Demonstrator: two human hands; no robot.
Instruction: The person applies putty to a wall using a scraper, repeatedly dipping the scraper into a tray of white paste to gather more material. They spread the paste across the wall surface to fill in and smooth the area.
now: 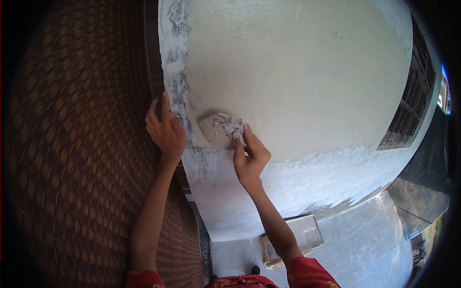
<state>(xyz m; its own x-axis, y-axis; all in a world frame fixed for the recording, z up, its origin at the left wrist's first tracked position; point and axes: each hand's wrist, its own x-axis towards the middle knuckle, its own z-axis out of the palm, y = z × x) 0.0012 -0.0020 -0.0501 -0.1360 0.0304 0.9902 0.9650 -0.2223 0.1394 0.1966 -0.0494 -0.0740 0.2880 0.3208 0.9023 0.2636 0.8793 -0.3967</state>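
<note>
My right hand [250, 156] pinches the edge of a flat, roughly rounded scraper [218, 130] smeared with pale paste. The scraper lies against the wall [297, 86], near the lower left part of a smooth cream-coloured patch. White, uneven coating shows along the left edge of the patch and below it. My left hand [166, 127] rests at the wall's left edge, beside a dark frame, with its fingers spread and nothing visible in them.
A brown woven panel [86, 144] fills the left side. Below the wall, a rectangular tray [307, 232] stands on the pale tiled floor [360, 240], partly behind my right arm. A dark barred window [410, 105] is at the right.
</note>
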